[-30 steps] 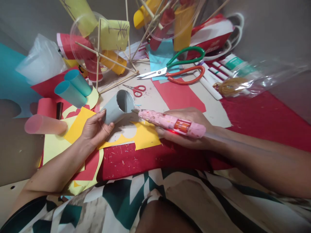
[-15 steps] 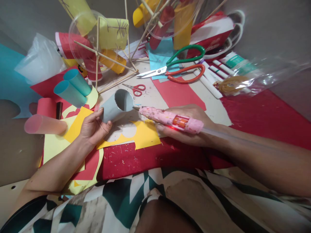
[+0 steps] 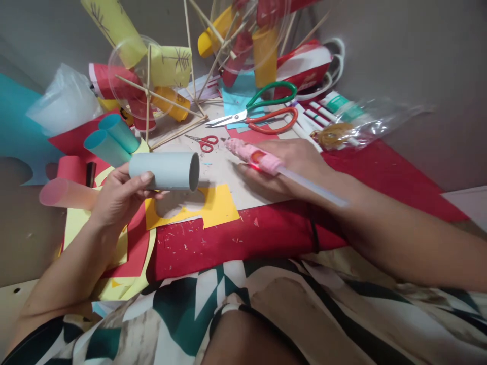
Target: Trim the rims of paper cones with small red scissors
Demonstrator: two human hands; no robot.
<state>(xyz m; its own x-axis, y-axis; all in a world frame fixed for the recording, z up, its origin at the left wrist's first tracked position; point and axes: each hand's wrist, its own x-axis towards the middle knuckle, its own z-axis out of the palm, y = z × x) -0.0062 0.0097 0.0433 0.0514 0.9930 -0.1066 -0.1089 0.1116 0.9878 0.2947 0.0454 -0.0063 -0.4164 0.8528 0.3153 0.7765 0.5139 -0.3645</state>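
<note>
A pale grey-blue paper tube point(image 3: 163, 171) lies sideways in my left hand point(image 3: 118, 195), its open end facing right. The thumb presses on its near side and the fingers go underneath. My right hand point(image 3: 281, 165) is closed around a pink-wrapped glue gun point(image 3: 254, 156) with a red light glowing on it. A clear glue stick point(image 3: 315, 186) sticks out of its back end. The dark nozzle points left and up, apart from the tube. Below the tube lies a yellow paper offcut point(image 3: 220, 205) with rounded cut-outs.
Small red-handled scissors point(image 3: 207, 143) and large scissors with green and red handles point(image 3: 253, 116) lie beyond my hands. Blue paper tubes point(image 3: 108, 147) and a pink tube point(image 3: 68, 193) stand at left. Stick frames point(image 3: 148, 94) with paper cups rise behind. Markers point(image 3: 304, 129) and a plastic bag point(image 3: 376, 124) are at right.
My left hand has turned the tube from tilted to nearly level, its opening now facing right. My right hand has drawn the glue gun away from the tube's rim.
</note>
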